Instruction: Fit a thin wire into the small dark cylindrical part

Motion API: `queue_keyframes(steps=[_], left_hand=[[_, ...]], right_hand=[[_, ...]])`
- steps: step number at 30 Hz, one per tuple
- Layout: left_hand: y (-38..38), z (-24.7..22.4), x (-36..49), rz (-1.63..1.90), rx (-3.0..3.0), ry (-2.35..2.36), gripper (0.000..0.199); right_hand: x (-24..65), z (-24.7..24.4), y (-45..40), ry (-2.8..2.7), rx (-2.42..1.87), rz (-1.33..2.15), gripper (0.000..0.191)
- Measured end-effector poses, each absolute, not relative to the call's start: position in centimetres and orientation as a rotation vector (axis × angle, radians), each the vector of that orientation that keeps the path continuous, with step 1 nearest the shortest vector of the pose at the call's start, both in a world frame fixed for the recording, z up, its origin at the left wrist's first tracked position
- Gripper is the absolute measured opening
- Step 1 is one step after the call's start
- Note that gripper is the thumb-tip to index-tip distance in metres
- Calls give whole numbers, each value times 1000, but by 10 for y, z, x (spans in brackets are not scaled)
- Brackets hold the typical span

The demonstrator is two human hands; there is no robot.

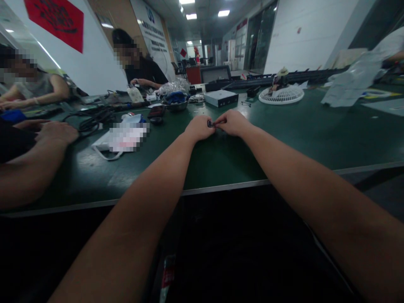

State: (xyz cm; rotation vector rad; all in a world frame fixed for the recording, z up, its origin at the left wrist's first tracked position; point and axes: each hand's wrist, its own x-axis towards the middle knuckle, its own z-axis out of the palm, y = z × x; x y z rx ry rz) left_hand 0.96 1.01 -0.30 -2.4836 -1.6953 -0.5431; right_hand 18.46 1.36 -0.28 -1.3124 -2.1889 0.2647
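Both my hands meet above the green table (221, 162), a short way in from its front edge. My left hand (201, 127) is closed around a small dark part (210, 123) with a pale rim, too small to name. Close against it, my right hand (234, 123) pinches something thin and dark at that part. Whether it is a separate piece or belongs to the same part, I cannot tell. The fingers of my left hand hide most of what it grips.
Behind my hands are a grey box (221, 98), a bowl with blue things (175, 101) and a white fan grille (280, 96). A white bag (121, 136), black cables (91, 120) and a co-worker's hand (58, 132) are on the left. A plastic bag (353, 80) lies right.
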Motion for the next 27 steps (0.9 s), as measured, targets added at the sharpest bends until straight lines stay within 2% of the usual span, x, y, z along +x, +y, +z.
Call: queue_keyframes(steps=[8, 15, 22, 27], left_hand=[[10, -2, 9, -477, -2466, -1684, 28], [8, -2, 11, -509, -2444, -1683, 25], [5, 2, 10, -501, -2367, -1697, 27], [0, 4, 15, -469, -2358, -1711, 23]], right_hand=[[184, 3, 7, -2238, -1225, 234, 22], [184, 3, 6, -2208, -1353, 199, 22], [181, 6, 1, -2202, -1198, 219, 23], [181, 6, 1, -2123, -1322, 195, 21]])
